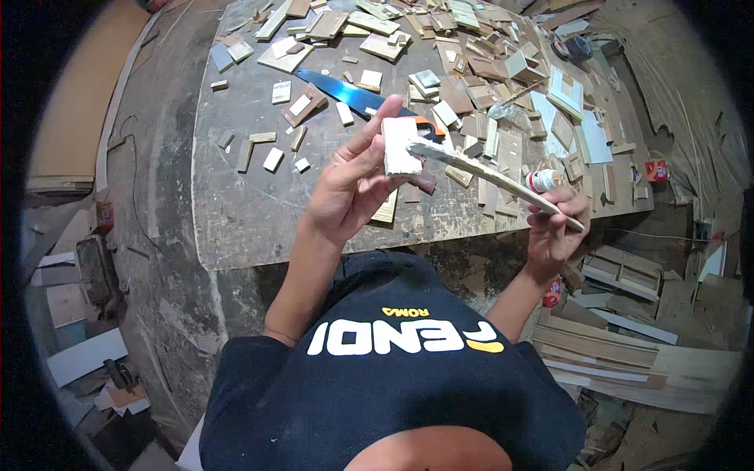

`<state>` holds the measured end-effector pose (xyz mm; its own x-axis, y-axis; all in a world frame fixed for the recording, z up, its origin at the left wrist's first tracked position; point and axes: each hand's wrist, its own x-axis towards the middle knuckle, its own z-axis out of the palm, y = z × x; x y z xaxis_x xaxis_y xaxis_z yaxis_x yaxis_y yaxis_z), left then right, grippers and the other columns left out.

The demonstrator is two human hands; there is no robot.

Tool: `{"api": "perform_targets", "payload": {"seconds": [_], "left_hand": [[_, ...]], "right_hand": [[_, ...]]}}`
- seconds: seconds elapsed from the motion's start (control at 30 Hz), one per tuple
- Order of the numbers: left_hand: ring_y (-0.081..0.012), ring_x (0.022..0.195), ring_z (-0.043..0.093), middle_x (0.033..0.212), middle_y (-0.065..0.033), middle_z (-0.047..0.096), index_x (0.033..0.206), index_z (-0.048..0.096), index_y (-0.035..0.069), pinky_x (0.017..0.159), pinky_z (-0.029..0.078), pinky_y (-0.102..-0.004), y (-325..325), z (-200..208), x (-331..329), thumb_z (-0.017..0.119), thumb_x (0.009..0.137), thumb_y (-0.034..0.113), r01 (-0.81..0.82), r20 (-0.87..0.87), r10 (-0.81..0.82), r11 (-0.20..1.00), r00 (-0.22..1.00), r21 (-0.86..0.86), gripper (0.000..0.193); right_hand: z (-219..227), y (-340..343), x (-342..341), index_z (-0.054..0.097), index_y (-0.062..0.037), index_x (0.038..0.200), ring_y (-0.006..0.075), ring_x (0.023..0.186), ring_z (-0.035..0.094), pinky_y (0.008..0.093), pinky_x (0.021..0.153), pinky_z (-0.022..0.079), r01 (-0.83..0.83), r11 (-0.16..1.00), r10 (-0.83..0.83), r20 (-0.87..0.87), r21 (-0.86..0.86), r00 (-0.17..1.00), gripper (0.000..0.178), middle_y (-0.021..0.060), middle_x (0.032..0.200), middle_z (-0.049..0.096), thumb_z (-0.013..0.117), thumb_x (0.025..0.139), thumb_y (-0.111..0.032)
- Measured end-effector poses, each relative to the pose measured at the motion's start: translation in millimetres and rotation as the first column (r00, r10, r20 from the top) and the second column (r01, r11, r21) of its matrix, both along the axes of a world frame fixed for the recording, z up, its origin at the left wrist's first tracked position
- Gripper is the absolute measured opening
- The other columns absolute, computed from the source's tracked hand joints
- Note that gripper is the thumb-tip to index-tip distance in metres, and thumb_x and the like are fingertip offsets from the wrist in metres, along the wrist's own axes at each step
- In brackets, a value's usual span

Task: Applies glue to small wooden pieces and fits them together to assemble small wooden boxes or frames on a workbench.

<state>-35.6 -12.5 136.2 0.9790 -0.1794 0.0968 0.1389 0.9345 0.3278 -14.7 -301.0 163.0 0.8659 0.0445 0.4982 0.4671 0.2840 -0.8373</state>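
My left hand (345, 192) is closed on a small wood block (401, 157), held up above the near part of the table. The block's upward face is whitish, and its edges look rough. In my right hand (556, 235) is a thin wooden stick (499, 177), gripped near its lower right end. The stick's far tip is smeared with white, paste-like stuff and rests on or just over the block's face. A reddish-brown piece (425, 182) shows just below the block; whether it is attached cannot be told.
A handsaw (338, 88) with a bluish blade and orange-black handle lies behind the block. Many wood offcuts (471, 78) cover the worn table (243, 208), thickest at the back and right. A white and red container (540, 180) stands beyond my right hand. Boards (613, 353) lie on the floor at right.
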Motion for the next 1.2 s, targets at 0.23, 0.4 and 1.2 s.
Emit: {"api": "perform_targets", "payload": {"seconds": [0.23, 0.4, 1.2], "left_hand": [[-0.0163, 0.105, 0.061, 0.121, -0.0110, 0.059, 0.144, 0.036, 0.007, 0.089, 0.054, -0.0272, -6.7, 10.6, -0.4, 0.048, 0.100, 0.016, 0.019, -0.045, -0.020, 1.000, 0.999, -0.025, 0.047], [-0.0188, 0.102, 0.061, 0.122, -0.0194, 0.056, 0.147, 0.029, 0.007, 0.085, 0.054, -0.0275, -9.7, 5.3, 1.1, 0.048, 0.100, 0.020, -0.035, -0.111, 0.040, 0.998, 0.993, 0.051, 0.053], [-0.0210, 0.108, 0.059, 0.122, -0.0162, 0.057, 0.147, 0.031, 0.012, 0.094, 0.050, -0.0319, -7.6, -5.5, 13.1, 0.045, 0.101, 0.021, -0.034, -0.029, 0.034, 0.999, 0.999, 0.023, 0.049]], "right_hand": [[46.2, -0.9, -12.6, 0.055, -0.0019, 0.096, 0.0316, 0.075, 0.069, 0.0356, 0.061, 0.061, 0.125, 0.884, 0.132, 0.497, -0.450, 0.858, 0.018, 0.0245, 0.093, 0.065, 0.068, 0.085, -0.008], [84.9, -4.0, -26.6, 0.059, 0.0106, 0.099, 0.0407, 0.096, 0.066, 0.0406, 0.077, 0.058, -0.042, 0.691, 0.491, 0.425, -0.722, 0.760, 0.024, 0.0357, 0.107, 0.060, 0.064, 0.079, -0.001], [100.2, -17.5, -21.6, 0.057, 0.0133, 0.102, 0.0434, 0.099, 0.064, 0.0454, 0.080, 0.056, 0.039, 0.683, 0.504, 0.509, -0.730, 0.698, 0.031, 0.0358, 0.108, 0.059, 0.067, 0.075, 0.005]]}}
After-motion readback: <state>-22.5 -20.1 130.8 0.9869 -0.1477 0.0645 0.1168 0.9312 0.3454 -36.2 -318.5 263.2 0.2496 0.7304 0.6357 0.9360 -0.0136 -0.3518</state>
